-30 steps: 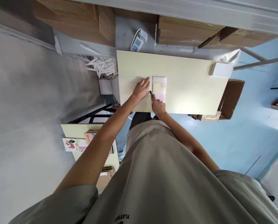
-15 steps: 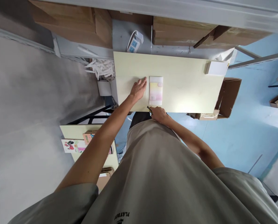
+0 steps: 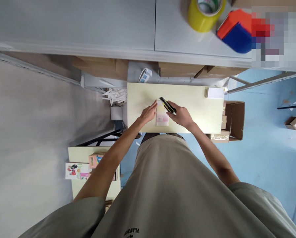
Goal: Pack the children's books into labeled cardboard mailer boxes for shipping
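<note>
A flat packet with a pink and yellow print point(image 3: 162, 118) lies on the pale yellow board point(image 3: 197, 112) in front of me. My left hand point(image 3: 149, 112) rests flat at the packet's left side, fingers stretched out and tips near its upper left corner. In my right hand point(image 3: 182, 115) is a black and yellow utility knife point(image 3: 168, 105), its tip pointing up and left over the packet's top end. Whether the tip touches the packet I cannot tell. The knife and right fingers cover the packet's upper right part.
A shelf point(image 3: 88, 29) crosses above the board, bearing a yellow tape roll point(image 3: 199, 19) and a red and blue object point(image 3: 237, 33). Behind the board sits a power strip point(image 3: 145, 76). A white box point(image 3: 215, 93) stands at right, an open carton point(image 3: 237, 120) beyond it.
My right hand has moved up from the board's front edge with the utility knife to the packet's top. The left hand stays beside the packet. My view has tilted up, showing more of the shelf.
</note>
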The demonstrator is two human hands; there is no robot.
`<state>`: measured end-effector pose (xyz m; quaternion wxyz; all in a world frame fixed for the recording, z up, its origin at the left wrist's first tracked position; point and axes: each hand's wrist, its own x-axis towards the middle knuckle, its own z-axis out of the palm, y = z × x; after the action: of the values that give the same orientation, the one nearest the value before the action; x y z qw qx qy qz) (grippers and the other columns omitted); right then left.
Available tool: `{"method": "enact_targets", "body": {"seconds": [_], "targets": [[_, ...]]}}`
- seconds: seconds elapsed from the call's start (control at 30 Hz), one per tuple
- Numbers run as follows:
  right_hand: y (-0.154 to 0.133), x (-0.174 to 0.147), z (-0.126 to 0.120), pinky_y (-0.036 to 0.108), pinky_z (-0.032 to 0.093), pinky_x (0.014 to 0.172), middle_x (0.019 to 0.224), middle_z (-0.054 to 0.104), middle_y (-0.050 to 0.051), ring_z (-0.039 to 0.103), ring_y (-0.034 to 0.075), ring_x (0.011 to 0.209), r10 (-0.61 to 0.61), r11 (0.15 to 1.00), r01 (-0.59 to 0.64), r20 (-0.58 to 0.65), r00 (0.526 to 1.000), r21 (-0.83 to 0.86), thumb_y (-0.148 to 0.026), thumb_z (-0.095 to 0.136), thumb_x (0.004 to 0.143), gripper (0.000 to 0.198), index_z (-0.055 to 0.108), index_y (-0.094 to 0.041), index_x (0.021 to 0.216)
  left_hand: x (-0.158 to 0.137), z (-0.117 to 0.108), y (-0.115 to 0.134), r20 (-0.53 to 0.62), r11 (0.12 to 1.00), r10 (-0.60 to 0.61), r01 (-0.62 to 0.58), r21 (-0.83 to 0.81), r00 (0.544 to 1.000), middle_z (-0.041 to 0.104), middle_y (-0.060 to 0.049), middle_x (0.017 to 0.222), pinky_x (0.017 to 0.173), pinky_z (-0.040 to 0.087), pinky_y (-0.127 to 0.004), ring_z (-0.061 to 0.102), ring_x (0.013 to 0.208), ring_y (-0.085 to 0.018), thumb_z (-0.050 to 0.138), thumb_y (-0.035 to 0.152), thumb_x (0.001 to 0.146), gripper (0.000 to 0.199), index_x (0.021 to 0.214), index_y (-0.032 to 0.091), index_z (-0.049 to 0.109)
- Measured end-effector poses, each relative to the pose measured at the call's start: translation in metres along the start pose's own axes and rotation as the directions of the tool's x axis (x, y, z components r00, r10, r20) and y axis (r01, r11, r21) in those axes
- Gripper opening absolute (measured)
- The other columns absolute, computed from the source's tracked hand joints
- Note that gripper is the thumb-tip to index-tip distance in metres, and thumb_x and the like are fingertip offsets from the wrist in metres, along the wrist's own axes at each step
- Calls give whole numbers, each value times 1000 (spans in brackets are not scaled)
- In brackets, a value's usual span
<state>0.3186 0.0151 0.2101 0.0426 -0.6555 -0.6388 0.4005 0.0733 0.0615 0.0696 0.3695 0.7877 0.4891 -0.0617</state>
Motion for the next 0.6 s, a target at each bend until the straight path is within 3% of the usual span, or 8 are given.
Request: {"method": "enact_targets", "body": {"seconds": [0.07, 0.13, 0.27, 0.4, 0.5, 0.6], "targets": [[-3, 15, -25, 50, 70, 101, 120, 90, 9, 87, 36, 104, -115, 988, 131, -169, 979, 84, -44, 74, 110, 75, 55, -29, 181, -2, -22, 16, -124, 995, 96, -101, -29, 988, 31, -17, 201, 143, 52, -46, 55, 176, -35, 55, 15, 109, 79, 187, 11, 46], [-9, 37, -52, 52, 70, 99, 118, 88, 8, 85, 36, 101, -204, 965, 246, -326, 923, 91, -48, 78, 107, 80, 52, -28, 179, 0, -55, 31, -286, 974, 202, -223, -40, 937, 34, -15, 200, 146, 49, -46, 49, 181, -32, 56, 21, 112, 77, 188, 14, 44], [-31, 98, -108, 56, 68, 102, 122, 83, 9, 83, 36, 109, -323, 928, 373, -534, 781, -16, -47, 73, 111, 66, 50, -27, 169, 11, -141, 59, -561, 908, 343, -420, -9, 754, 36, -9, 201, 148, 46, -49, 44, 184, -31, 58, 32, 117, 78, 192, 27, 38], [-58, 165, -155, 56, 65, 110, 138, 78, 16, 77, 35, 123, -434, 894, 412, -575, 693, -178, -43, 74, 113, 47, 60, -22, 153, 20, -217, 77, -695, 869, 379, -493, 39, 612, 36, -8, 201, 149, 44, -53, 44, 183, -34, 60, 44, 121, 76, 192, 31, 37], [-68, 211, -168, 50, 61, 119, 151, 75, 18, 69, 27, 128, -491, 865, 449, -573, 656, -227, -39, 75, 116, 39, 66, -21, 150, 21, -244, 80, -737, 868, 373, -492, 62, 564, 36, -8, 201, 150, 43, -56, 46, 182, -36, 60, 47, 121, 77, 193, 33, 36], [-72, 244, -165, 53, 52, 131, 151, 78, 19, 63, 24, 138, -457, 881, 431, -579, 675, -193, -33, 76, 119, 38, 69, -12, 149, 17, -246, 78, -735, 876, 363, -478, 60, 573, 34, -9, 202, 150, 43, -57, 48, 181, -37, 59, 47, 121, 78, 194, 33, 33]]}}
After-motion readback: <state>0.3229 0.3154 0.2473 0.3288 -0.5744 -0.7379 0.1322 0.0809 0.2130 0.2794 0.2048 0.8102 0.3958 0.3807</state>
